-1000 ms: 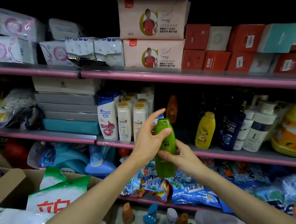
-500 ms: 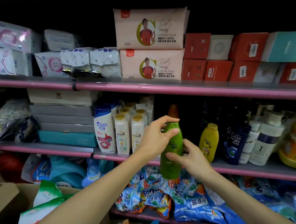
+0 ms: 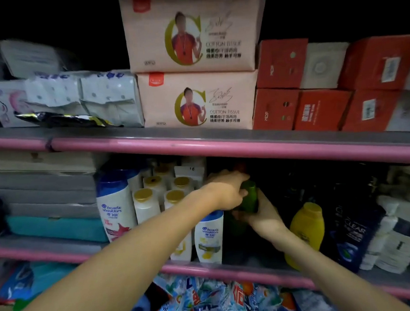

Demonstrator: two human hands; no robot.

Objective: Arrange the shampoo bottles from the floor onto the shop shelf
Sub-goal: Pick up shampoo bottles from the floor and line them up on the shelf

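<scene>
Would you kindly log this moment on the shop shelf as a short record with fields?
Held item: green bottle, upright, inside the middle shelf
Left hand: grips the bottle near its top
Right hand: holds the bottle lower down
Neighbour to the left: white bottle with blue cap
Neighbour to the right: yellow bottle
Contact with the shelf: cannot tell, base hidden in shadow

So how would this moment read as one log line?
stage: shelving | left hand: holds green bottle | right hand: holds it | place: middle shelf
</scene>
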